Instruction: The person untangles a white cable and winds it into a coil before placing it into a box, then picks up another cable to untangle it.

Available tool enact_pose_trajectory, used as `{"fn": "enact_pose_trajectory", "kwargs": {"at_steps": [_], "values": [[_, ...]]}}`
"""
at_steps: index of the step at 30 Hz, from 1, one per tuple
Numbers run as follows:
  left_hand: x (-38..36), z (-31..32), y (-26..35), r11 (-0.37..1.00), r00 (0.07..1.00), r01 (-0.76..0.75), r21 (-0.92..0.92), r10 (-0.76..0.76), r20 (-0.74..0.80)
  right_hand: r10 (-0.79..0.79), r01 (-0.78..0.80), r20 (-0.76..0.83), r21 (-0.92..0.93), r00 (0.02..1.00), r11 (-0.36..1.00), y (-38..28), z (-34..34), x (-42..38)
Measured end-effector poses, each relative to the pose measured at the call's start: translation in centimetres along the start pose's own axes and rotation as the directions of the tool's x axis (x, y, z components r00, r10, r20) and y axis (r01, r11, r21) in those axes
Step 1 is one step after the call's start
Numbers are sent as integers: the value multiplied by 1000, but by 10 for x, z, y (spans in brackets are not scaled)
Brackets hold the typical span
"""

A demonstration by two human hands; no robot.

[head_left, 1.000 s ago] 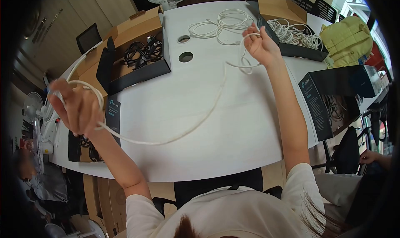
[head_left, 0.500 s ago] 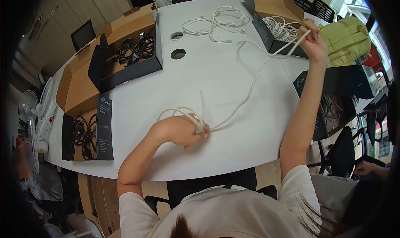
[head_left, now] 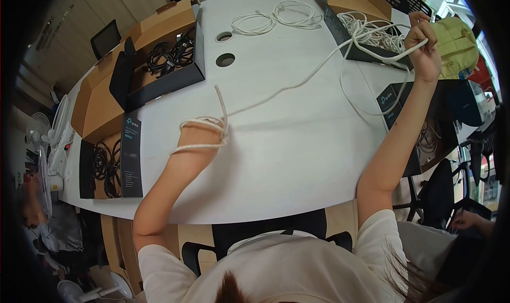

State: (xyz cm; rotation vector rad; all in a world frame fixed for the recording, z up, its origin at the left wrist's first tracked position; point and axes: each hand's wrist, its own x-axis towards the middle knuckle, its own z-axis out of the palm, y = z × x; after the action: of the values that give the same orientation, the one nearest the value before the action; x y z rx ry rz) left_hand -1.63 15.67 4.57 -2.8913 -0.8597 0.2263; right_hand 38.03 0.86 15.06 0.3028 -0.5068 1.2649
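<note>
A white cable [head_left: 304, 83] stretches across the table between my two hands. Several turns of it wrap around my left hand [head_left: 201, 137], and one end sticks up past the knuckles. The fingers of that hand curl away from view, closed on the cable. At the upper right, my right hand [head_left: 424, 50] is raised and closed around a bunch of the same cable. Slack loops hang below the right hand, over the table edge. Behind the bunch, an open box [head_left: 340, 31] holds a tangle of white cables [head_left: 366, 29].
Two coiled white cables [head_left: 297, 14] lie at the far side of the table [head_left: 287, 170]. On the left, open boxes [head_left: 172, 91] hold black cables [head_left: 169, 57]. A green backpack [head_left: 454, 48] and a dark box [head_left: 409, 98] are at right. Another person's hand [head_left: 464, 219] shows at lower right.
My left hand has moved left and up, turning so the cable wraps it. My right hand has shifted right, drawing the cable up off the table and straighter.
</note>
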Motion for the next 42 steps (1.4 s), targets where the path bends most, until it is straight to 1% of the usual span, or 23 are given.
{"fn": "enact_pose_trajectory", "kwargs": {"at_steps": [5,8,10,12,14,15,16,17,19,20,22,23,25,27,29,31,33,34,36,38,40,41,42], "values": [[22,39,-46,986,938,163,-40,-168,-303,151,-151,-4,-34,989,988,9,-7,7],[32,22,-55,896,852,415,-158,-444,-279,241,-245,-45,-100,969,964,22,-11,12],[42,28,-71,838,782,241,-491,-467,-413,280,-270,-31,-395,959,878,29,-16,15],[38,15,-69,470,755,246,-848,-641,-136,336,-278,-3,-569,942,774,37,-23,17],[39,20,-81,128,726,-9,-992,-681,-95,361,-276,-64,-771,930,573,44,-24,17],[39,23,-89,-55,718,-144,-988,-693,-66,366,-270,-98,-849,925,454,48,-25,17],[39,23,-98,-151,715,-293,-944,-691,-111,359,-223,-113,-933,927,283,50,-27,16],[36,26,-109,-222,725,-457,-862,-653,-217,401,-221,-120,-951,908,217,49,-31,15],[32,21,-121,-416,662,-628,-657,-730,-171,480,-205,-142,-975,866,82,48,-34,15],[29,18,-128,-482,684,-644,-594,-711,-164,428,-221,-225,-974,876,-59,47,-34,15],[21,14,-140,-602,724,-656,-456,-672,-153,488,-169,-226,-973,843,-159,47,-42,12],[20,13,-144,-598,695,-694,-402,-702,-155,517,-141,-229,-969,825,-205,47,-45,12],[20,12,-150,-578,632,-764,-287,-759,-154,432,-210,-359,-911,827,-355,53,-44,12],[14,10,-157,-658,682,-731,-180,-704,-197,329,-257,-466,-818,821,-515,60,-48,14],[4,9,-162,-731,724,-678,-82,-644,-246,261,-306,-496,-790,828,-531,62,-57,16],[-10,-12,-134,-831,722,-556,-21,-471,-507,190,-316,-504,-747,842,-585,64,-67,18],[-21,-27,-116,-910,622,-404,-92,-199,-757,112,-294,-487,-678,866,-674,69,-78,21],[-29,-33,-106,-914,607,-364,-180,-86,-790,119,-240,-439,-675,890,-697,67,-94,24],[-45,-38,-86,-890,559,-292,-351,139,-818,84,-287,-475,-653,876,-701,64,-116,27],[-50,-33,-69,-669,523,-483,-565,297,-799,69,-287,-471,-640,879,-713,67,-131,31],[-54,-47,-48,-471,567,-120,-874,691,-450,34,-305,-460,-641,887,-704,74,-132,30],[-53,-56,-31,-199,604,-25,-980,778,-174,14,-316,-456,-640,890,-701,76,-131,29],[-52,-60,-16,89,609,74,-993,784,116,-7,-353,-465,-661,885,-662,76,-130,29]]}}
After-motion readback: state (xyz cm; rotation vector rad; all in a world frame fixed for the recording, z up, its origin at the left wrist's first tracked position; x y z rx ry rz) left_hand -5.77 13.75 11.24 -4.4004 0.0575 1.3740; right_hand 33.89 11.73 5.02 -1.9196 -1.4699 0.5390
